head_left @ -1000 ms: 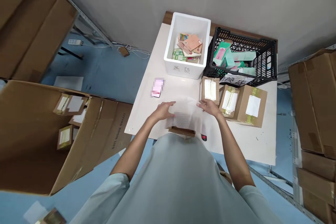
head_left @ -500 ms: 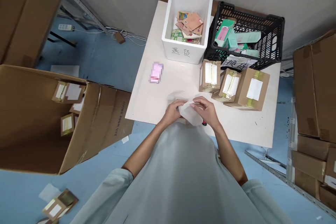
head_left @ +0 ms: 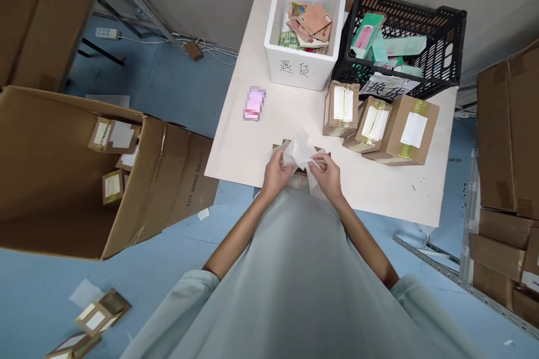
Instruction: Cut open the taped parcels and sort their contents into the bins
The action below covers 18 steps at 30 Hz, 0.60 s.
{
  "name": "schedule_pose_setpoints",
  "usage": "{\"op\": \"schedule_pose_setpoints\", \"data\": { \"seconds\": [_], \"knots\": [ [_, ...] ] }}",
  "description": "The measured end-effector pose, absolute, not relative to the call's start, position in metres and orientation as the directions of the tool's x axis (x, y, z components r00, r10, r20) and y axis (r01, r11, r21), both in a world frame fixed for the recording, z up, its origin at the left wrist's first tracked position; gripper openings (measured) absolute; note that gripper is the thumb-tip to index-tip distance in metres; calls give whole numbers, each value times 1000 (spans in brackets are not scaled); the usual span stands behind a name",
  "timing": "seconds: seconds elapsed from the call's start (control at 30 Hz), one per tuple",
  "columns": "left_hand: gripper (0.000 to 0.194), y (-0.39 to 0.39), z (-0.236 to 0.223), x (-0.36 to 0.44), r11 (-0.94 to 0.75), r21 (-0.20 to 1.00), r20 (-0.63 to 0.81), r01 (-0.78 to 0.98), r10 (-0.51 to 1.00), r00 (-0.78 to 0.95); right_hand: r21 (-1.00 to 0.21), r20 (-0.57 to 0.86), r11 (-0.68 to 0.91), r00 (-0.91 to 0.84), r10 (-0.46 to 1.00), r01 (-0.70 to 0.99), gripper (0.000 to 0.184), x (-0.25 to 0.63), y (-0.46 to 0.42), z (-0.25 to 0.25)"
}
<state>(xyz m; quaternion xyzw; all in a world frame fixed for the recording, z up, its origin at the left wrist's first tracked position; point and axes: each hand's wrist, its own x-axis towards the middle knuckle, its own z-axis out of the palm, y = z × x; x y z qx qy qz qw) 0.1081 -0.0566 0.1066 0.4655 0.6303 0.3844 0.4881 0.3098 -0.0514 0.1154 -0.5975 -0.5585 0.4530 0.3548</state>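
A thin, see-through white wrapping sheet (head_left: 301, 148) is stretched between my two hands at the near edge of the table. My left hand (head_left: 277, 173) pinches its left side, thumb against fingers. On the other side, my right hand (head_left: 328, 176) pinches the sheet between thumb and fingertips. Beneath the sheet a brown cardboard box (head_left: 300, 170) shows in part, with flap edges sticking out around it. The sheet and my hands hide most of that box, and whatever is inside cannot be made out.
At the table's back stand a white foam box (head_left: 297, 74) holding packets and a black crate (head_left: 452, 59) with green boxes. Several taped cartons (head_left: 406, 134) sit right of my hands. A pixelated pink item (head_left: 254, 103) lies left. A large open carton (head_left: 168, 174) stands beside the table.
The sheet was bunched between my hands and now is spread wider and farther forward. The box flaps under it have come into view. The whole view has shifted slightly.
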Motion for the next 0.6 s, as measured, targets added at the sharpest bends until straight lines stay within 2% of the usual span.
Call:
{"op": "schedule_pose_setpoints", "data": {
  "seconds": [0.07, 0.13, 0.2, 0.3, 0.37, 0.43, 0.47, 0.53, 0.6],
  "knots": [
    [56, -54, 104, 101, 157, 888, -154, 433, 987, -41, -935, -120, -122, 29, 992, 334, 25, 305, -43, 113],
    [46, -49, 102, 95, 50, 819, -125, 572, 988, 92, -943, -71, -74, 21, 997, 325, 20, 300, -34, 112],
    [34, -43, 97, 93, 8, 778, -166, 628, 967, 194, -947, -32, -8, -70, 997, 320, 17, 295, -28, 111],
    [20, -33, 86, 96, 121, 806, -249, 579, 957, 147, -925, -3, 111, -298, 954, 364, 27, 290, -21, 107],
    [34, -28, 78, 98, 204, 873, -280, 444, 953, 113, -866, -40, 188, -439, 898, 463, 34, 290, -16, 101],
    [63, -26, 72, 98, 216, 918, -284, 333, 944, 169, -762, -154, 242, -531, 833, 601, 40, 290, -9, 94],
    [77, -26, 70, 97, 195, 922, -276, 335, 937, 212, -699, -232, 261, -556, 798, 666, 42, 289, -6, 91],
    [92, -26, 69, 95, 110, 876, -263, 469, 925, 274, -594, -376, 284, -572, 729, 753, 42, 287, 1, 86],
    [90, -26, 71, 93, 5, 753, -272, 658, 913, 305, -516, -488, 288, -554, 674, 806, 39, 284, 5, 86]
  ]
}}
